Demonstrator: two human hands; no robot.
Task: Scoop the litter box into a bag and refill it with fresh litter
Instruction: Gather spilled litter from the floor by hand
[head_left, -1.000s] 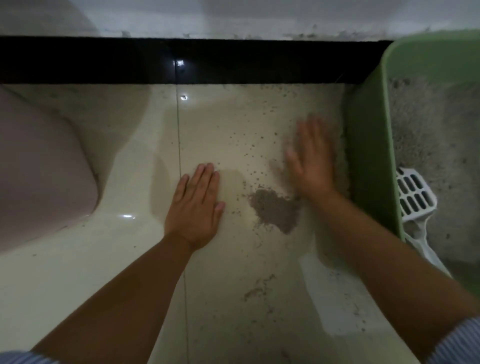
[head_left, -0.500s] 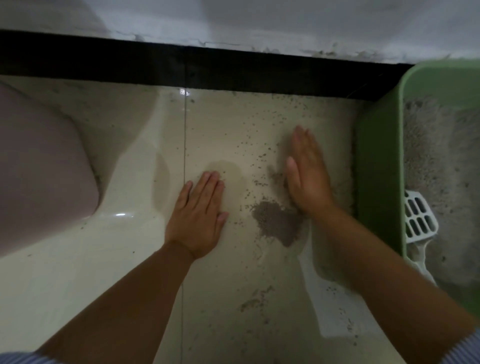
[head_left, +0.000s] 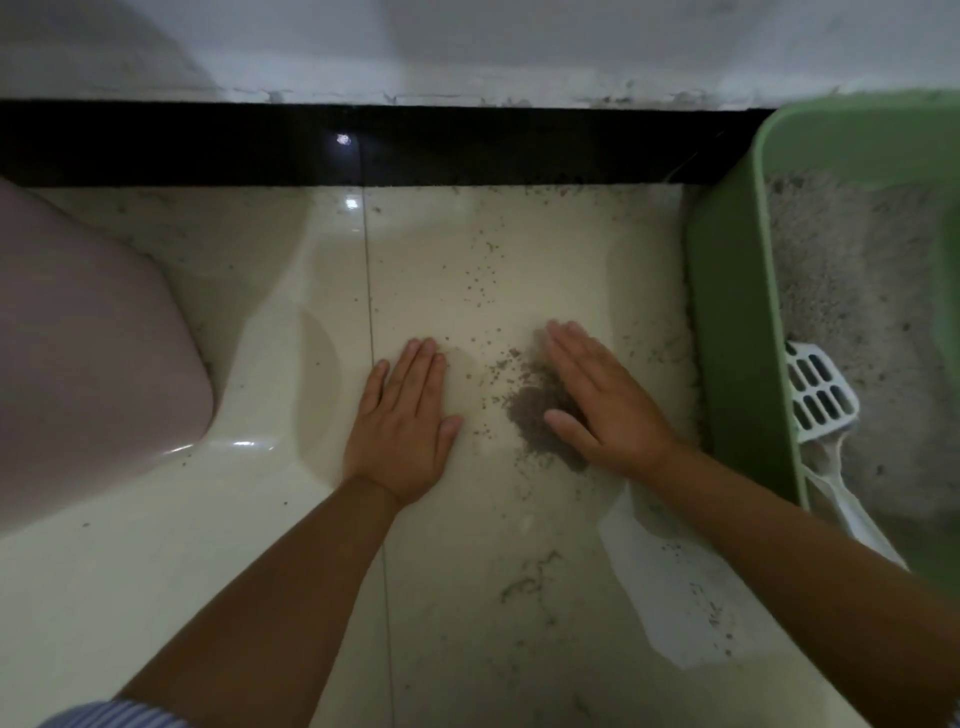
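**Hands flat on floor beside litter box**

Both hands lay open, fingers straight, on the floor (head_left: 156, 597). The right hand (head_left: 605, 405) touched a litter pile (head_left: 535, 410); the left hand (head_left: 402, 423) rested nearby. The box (head_left: 737, 338) stood at the floor's right edge, scoop (head_left: 818, 395) inside.

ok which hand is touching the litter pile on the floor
The right hand: its thumb side lies against the grey litter pile. The left hand lies flat on bare tile, apart from it.

Both forearms are bare. A blue-and-white striped sleeve (head_left: 111, 714) shows at seven o'clock, with another sliver of sleeve at the four o'clock corner.
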